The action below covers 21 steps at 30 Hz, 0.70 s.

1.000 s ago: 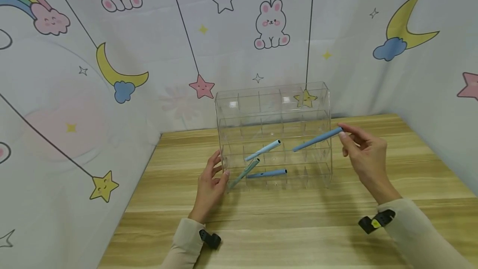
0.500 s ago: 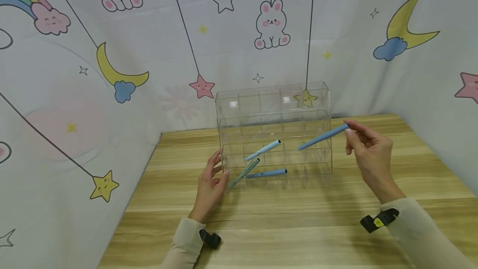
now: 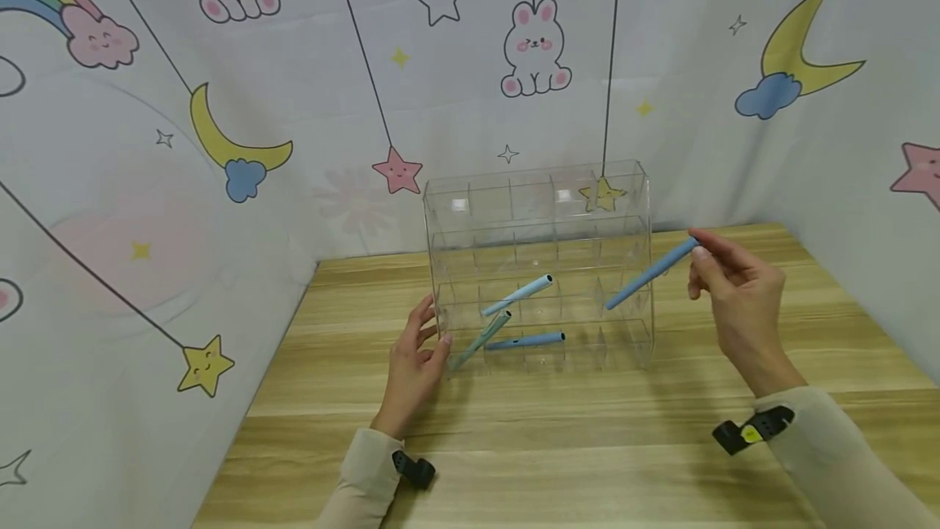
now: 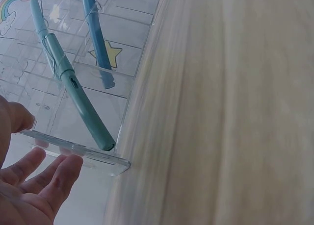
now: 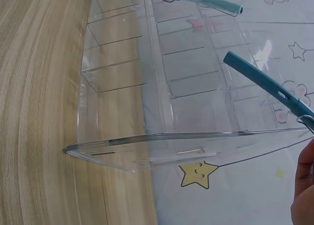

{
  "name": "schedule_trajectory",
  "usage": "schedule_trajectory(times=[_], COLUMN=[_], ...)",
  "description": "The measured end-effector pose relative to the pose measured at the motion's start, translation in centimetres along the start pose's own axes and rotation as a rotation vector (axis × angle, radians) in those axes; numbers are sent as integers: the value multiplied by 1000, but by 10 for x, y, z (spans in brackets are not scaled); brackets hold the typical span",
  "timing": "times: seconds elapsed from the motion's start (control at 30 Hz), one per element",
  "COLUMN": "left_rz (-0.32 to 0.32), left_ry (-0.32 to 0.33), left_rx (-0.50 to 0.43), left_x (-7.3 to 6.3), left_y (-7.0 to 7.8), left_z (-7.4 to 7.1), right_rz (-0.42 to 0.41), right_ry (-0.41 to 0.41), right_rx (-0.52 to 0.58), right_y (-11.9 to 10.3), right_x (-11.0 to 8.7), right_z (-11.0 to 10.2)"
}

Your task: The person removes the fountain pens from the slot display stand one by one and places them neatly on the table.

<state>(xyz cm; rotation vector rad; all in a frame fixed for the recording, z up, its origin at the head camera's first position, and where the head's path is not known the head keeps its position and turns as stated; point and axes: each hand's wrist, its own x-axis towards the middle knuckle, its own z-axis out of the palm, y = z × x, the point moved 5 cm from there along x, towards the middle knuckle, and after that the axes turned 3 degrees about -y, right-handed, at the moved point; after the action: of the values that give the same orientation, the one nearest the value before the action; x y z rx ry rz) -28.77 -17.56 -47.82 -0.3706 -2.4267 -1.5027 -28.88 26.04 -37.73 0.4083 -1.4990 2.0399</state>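
A clear acrylic pen rack (image 3: 514, 226) with rows of compartments stands upright on the table. My left hand (image 3: 413, 366) holds its left side panel, thumb on one face and fingers on the other, as the left wrist view shows. Between thumb and fingertips, my right hand (image 3: 745, 300) pinches one end of a blue fountain pen (image 3: 649, 274). That pen slants down to the left, its free end in front of the rack's right part. A light blue pen (image 3: 517, 295) leans in a middle row. Lower down lie a green pen (image 4: 81, 95) and another blue pen (image 3: 525, 341).
The rack rests on a wood-grain table (image 3: 543, 447). Behind and beside it hangs a white cloth (image 3: 316, 64) printed with moons, stars and rabbits. Black wrist cameras are strapped at the left cuff (image 3: 367, 464) and right cuff (image 3: 793, 406).
My right hand has moved to the right, carrying the blue pen, which now tilts more steeply. The left hand, the rack and the other pens have stayed in place.
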Motion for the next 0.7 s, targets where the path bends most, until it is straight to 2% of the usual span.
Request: schedule_trajectory(times=[0.23, 0.5, 0.7], left_rz=[8, 46, 36], left_ry=[-2, 5, 1], left_rx=[-6, -5, -6], left_x=[0, 1, 2], left_y=[1, 0, -1], left_z=[0, 0, 1], right_rz=[7, 12, 10], right_ry=[-1, -8, -1], right_rx=[19, 34, 34], right_y=[1, 3, 4], right_x=[0, 0, -1], right_z=[0, 0, -1])
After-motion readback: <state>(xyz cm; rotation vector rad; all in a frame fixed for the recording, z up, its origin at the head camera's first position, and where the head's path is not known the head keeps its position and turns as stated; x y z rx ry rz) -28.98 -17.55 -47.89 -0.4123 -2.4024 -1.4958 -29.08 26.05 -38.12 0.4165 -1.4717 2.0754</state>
